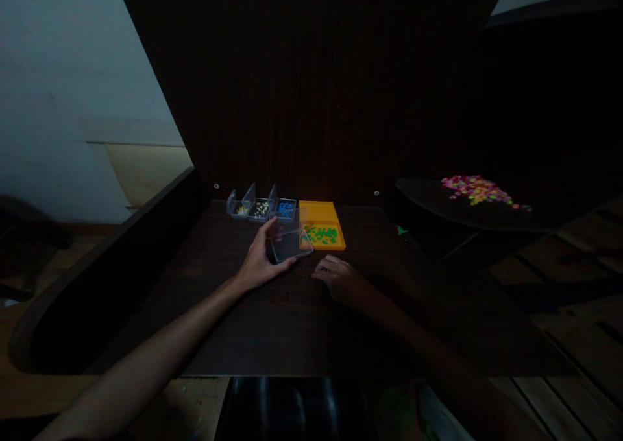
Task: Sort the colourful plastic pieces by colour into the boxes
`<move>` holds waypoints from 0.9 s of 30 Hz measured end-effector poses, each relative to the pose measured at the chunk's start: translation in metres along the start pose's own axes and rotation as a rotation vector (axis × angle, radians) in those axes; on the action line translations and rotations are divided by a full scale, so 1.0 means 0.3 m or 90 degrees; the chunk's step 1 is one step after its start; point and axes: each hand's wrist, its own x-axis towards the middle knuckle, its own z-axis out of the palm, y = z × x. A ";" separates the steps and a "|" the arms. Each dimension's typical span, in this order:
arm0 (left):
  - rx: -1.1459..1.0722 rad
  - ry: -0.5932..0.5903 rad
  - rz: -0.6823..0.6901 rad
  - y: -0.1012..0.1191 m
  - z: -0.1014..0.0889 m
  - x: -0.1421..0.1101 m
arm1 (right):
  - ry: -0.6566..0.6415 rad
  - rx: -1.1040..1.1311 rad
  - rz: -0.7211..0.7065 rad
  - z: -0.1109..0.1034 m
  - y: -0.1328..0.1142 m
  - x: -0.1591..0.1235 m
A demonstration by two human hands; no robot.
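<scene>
My left hand (261, 259) grips a clear plastic box (292, 245) by its left side, its hinged lid raised, a little above the dark table. My right hand (337, 275) is near the tabletop, right of the box, with its fingers curled together; whatever they may hold is hidden. Small brownish pieces (279, 296) lie loose on the table between my forearms. Just behind the clear box stands an open yellow box (342, 240) with green pieces (323, 235) in it.
Three open clear cases stand at the back left, holding yellow pieces (241, 209), white pieces (261, 209) and blue pieces (286, 209). Pink, purple and yellow pieces (474, 189) are heaped on a side shelf (418, 198). A dark panel (311, 91) rises behind the table (233, 347).
</scene>
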 end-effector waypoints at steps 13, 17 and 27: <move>-0.011 -0.001 0.000 0.020 0.002 -0.002 | 0.106 0.018 -0.019 0.030 0.041 0.002; -0.011 0.000 0.017 0.027 0.005 -0.001 | 0.156 0.055 -0.028 0.012 0.059 0.004; -0.014 -0.029 0.028 0.047 0.021 -0.008 | 0.258 0.174 0.065 -0.089 0.025 0.059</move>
